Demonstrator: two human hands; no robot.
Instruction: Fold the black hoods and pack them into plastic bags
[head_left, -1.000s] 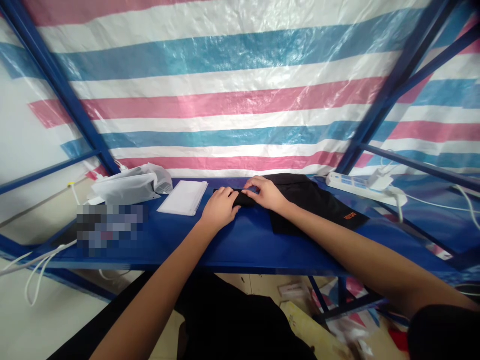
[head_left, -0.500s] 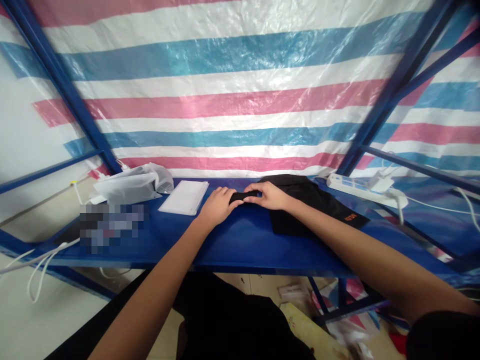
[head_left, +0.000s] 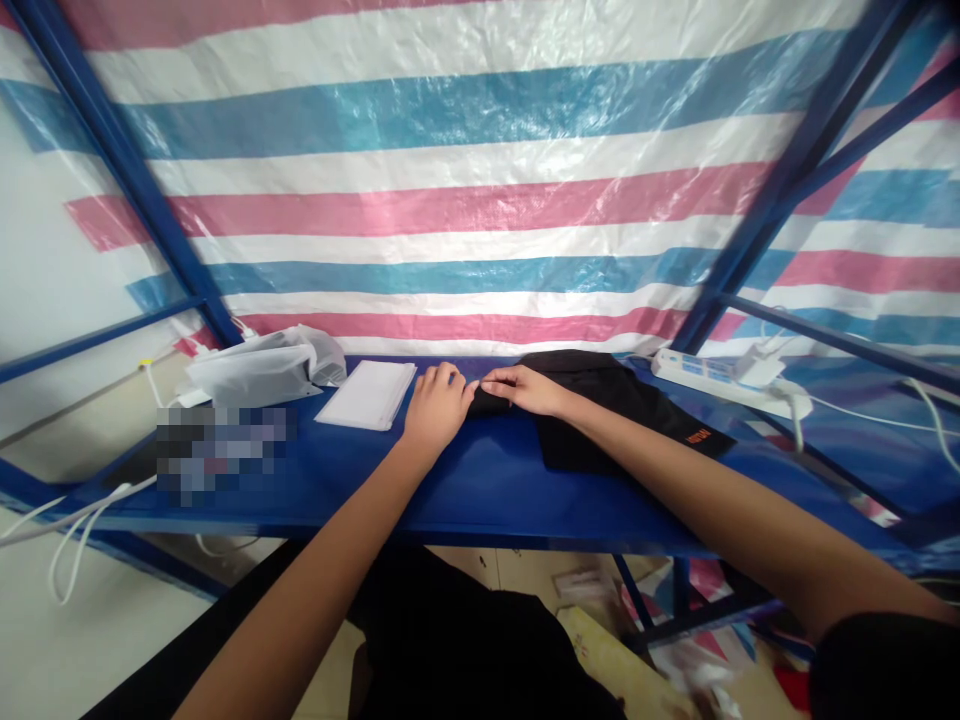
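A small black bundle (head_left: 491, 403), maybe rolled cloth, lies low over the blue tabletop between my hands. My left hand (head_left: 437, 405) is closed at its left end, thumb pointing right. From the other side my right hand (head_left: 529, 390) pinches it, its thumb and fingertips nearly meeting my left thumb. My fingers cover much of the bundle, so its exact kind does not show. Just beyond and right of my right hand, a flat black cloth item (head_left: 637, 400) with orange lettering lies spread out, partly under my right forearm.
A stack of white sheets (head_left: 366, 395) lies left of my left hand, with a translucent plastic bag (head_left: 262, 365) beyond it. On the right stands a white power strip (head_left: 697, 372) with plugs and cables. Blue frame posts (head_left: 739, 250) and a striped sheet (head_left: 450, 200) bound the back.
My left hand has shifted slightly left and turned over the bundle. My fingertips have come closer together on top, and less of the bundle shows between them.
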